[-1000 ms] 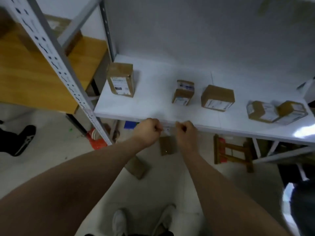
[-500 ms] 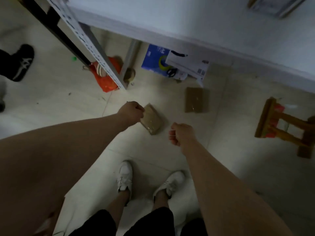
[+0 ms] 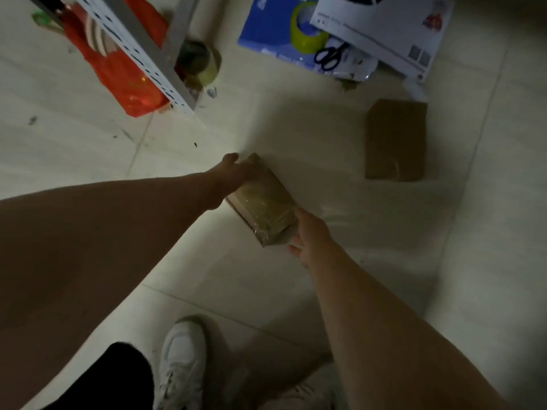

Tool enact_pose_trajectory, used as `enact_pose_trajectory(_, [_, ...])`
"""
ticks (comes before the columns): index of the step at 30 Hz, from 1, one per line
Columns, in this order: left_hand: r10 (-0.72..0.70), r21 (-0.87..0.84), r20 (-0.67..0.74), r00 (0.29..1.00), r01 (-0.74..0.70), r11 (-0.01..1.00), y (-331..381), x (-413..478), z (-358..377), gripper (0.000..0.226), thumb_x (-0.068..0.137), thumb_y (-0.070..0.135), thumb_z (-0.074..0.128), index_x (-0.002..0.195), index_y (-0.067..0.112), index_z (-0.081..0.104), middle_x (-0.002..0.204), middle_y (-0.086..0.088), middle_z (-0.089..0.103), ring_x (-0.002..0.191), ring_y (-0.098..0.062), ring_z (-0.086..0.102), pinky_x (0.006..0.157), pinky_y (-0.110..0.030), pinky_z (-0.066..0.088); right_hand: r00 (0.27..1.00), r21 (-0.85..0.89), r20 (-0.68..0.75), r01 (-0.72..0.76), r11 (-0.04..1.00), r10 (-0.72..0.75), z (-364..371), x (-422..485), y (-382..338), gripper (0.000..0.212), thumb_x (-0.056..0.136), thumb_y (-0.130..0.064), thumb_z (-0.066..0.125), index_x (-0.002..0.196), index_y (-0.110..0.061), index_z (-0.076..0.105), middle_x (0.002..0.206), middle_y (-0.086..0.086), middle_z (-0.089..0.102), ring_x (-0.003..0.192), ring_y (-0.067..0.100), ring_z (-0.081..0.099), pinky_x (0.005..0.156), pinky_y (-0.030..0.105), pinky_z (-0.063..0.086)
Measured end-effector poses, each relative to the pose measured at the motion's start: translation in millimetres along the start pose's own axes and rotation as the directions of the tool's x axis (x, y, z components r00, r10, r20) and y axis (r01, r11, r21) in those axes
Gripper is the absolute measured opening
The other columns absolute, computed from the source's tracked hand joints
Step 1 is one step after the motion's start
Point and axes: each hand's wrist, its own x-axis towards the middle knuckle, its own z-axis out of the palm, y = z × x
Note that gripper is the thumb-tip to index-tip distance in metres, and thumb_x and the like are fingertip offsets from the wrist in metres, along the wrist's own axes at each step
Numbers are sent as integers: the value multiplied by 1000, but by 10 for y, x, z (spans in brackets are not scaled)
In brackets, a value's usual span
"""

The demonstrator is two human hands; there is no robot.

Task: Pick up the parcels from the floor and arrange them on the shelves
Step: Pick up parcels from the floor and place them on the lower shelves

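Two hands bracket one brown parcel lying askew on the floor. The left hand clamps its far end, fingers curled over the top corner; the right hand grips the near end, its fingers wrapped beneath and mostly hidden. Both arms reach down and forward. A second parcel lies well apart from the first, beyond the right hand.

2 brown parcels: taped parcel on floor, plain parcel flat nearby.
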Motion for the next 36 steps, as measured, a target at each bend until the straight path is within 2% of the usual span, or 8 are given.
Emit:
enact_pose_trajectory(7, [-160,-81,-49,986,156,984,-101,268,25,73,88,65,52,149,30,32,153,-14,35,135,-45,37,100,-71,36,994,285,86,-87,955,65,122,214,-108,46,85,-42,69,122,-16,63,115,13,69,97,33,67,78,55,56])
enact_pose_trajectory(12, [-296,-279,-9,955,281,918,-24,-576,-131,91,59,83,64,125,21,52,122,-5,56,107,-34,55,99,-56,43,996,191,-23,-84,978,90,-105,-548,-123,33,95,-44,61,98,-11,59,101,10,62,85,30,62,69,46,56])
enact_pose_trajectory(16, [-298,-373,-45,954,261,891,161,-1366,-211,59,68,53,81,108,14,61,97,-4,63,80,-23,62,64,-31,50,991,90,-102,-81,993,90,-294,-1469,-181,20,96,-21,62,79,-11,59,90,14,62,79,31,59,68,51,58])
enact_pose_trajectory(20, [-359,-438,174,917,398,806,522,-2158,-415,22,81,17,73,96,14,58,95,-7,59,80,-22,59,77,-39,54,993,52,-114,50,997,-44,-499,-2407,-264,29,90,2,57,118,5,60,91,15,65,81,29,62,98,56,51])
enact_pose_trajectory(24, [-332,-432,347,877,464,773,948,-2809,-829,23,82,-2,63,103,8,60,104,-14,65,86,-28,66,77,-40,59,982,56,-164,100,993,-89,-655,-3278,-520,41,85,13,53,119,-9,61,97,11,57,82,22,57,78,48,60])
enact_pose_trajectory(29, [-179,-326,484,856,367,871,1496,-3583,-1372,22,83,-7,60,104,-1,63,85,-13,75,79,-27,71,68,-32,62,988,-36,-72,132,991,-134,-687,-4344,-839,50,82,14,56,120,-18,57,118,12,56,103,27,58,74,39,58])
enact_pose_trajectory(32, [-54,-209,557,829,204,956,1702,-4015,-1645,48,79,-15,59,123,5,62,109,-15,73,100,-33,68,79,-37,60,979,-353,36,201,914,-202,-636,-4896,-1018,63,80,3,71,133,-24,50,114,3,56,95,20,57,65,27,52])
enact_pose_trajectory(36, [65,-151,620,782,37,988,1921,-4518,-1937,81,69,-24,57,133,25,58,118,-7,69,106,-30,66,83,-40,59,954,-455,206,292,841,-220,-535,-5481,-1274,84,77,-15,84,147,-29,39,125,1,61,114,20,55,95,36,38])
